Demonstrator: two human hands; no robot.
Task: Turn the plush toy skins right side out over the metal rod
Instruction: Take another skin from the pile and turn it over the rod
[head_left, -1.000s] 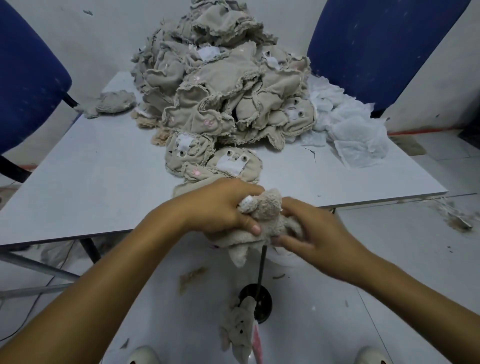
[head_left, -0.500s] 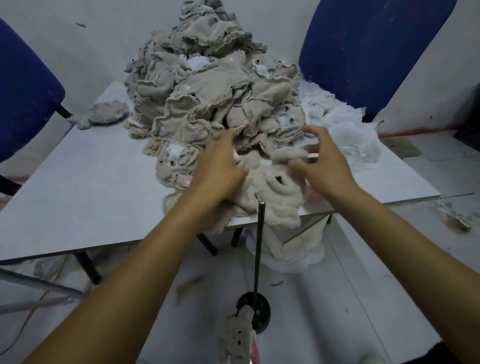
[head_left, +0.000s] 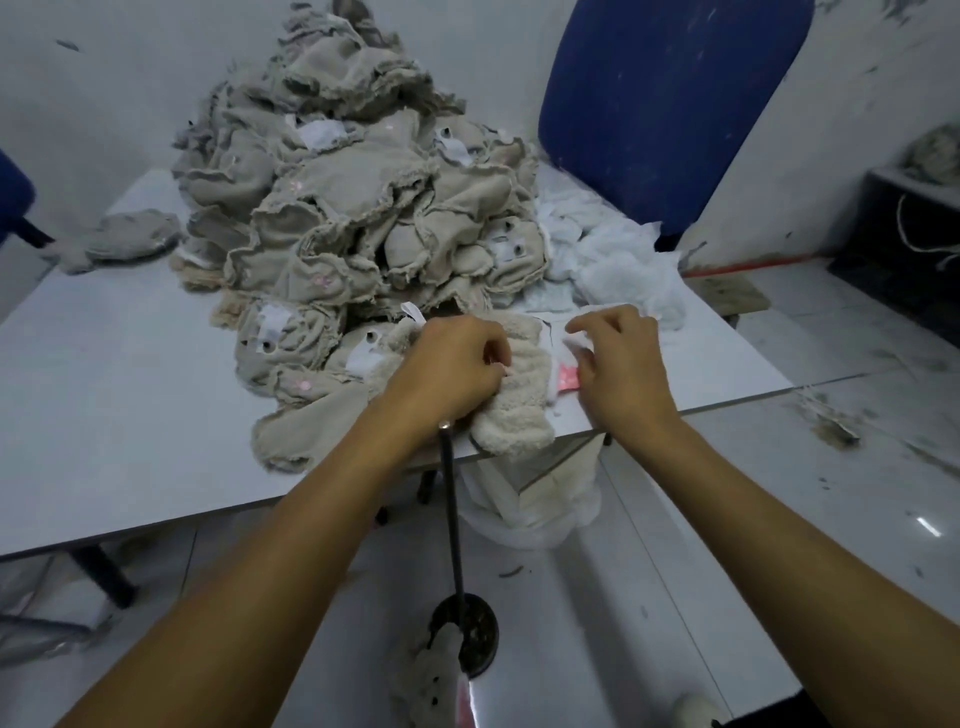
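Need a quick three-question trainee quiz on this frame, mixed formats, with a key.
1. True or false: the fluffy cream plush skin is threaded on the thin black metal rod.
2. The plush skin lies on: A) floor B) white table edge C) blue chair.
3. Fill in: the heap of beige inside-out skins sits ____ the hands.

Key: 1 false, the rod stands bare. 2 B. 3 behind. The left hand has a grip on the skin; the right hand pinches it.

I see dim, flat, bluish light; glare streaks on the floor (head_left: 924, 525) right of the rod (head_left: 451, 519); edges bowed, hands slightly soft.
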